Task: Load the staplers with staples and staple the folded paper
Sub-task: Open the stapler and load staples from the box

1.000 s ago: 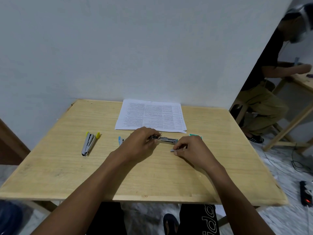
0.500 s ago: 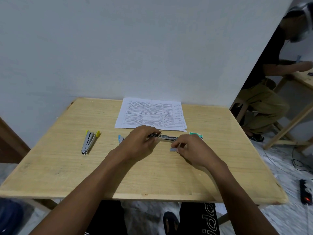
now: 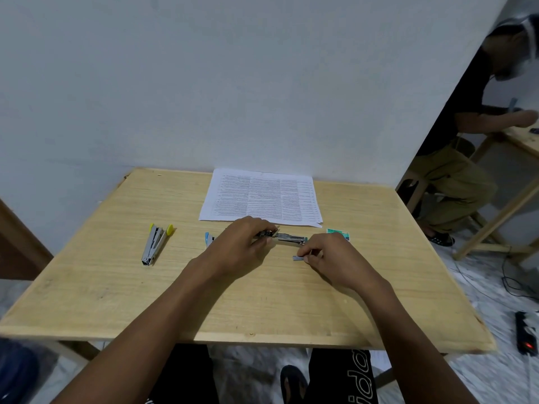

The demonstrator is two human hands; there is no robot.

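My left hand [image 3: 243, 243] grips a blue-ended stapler [image 3: 287, 237] lying across the middle of the wooden table [image 3: 116, 287], its metal staple channel pulled out toward the right. My right hand [image 3: 332, 258] pinches a short strip of staples [image 3: 298, 258] just in front of that channel, not touching it. A second stapler with yellow ends [image 3: 154, 242] lies spread apart at the left. The printed paper [image 3: 262, 198] lies flat at the table's far edge. A small green staple box [image 3: 338, 233] sits behind my right hand.
A white wall stands right behind the table. At the right, another person [image 3: 455, 158] sits at a second wooden table. A black power strip [image 3: 525, 335] and cables lie on the floor at the right.
My right hand has shifted slightly with the staple strip, staying close in front of the stapler's channel. My left hand keeps its grip on the stapler.
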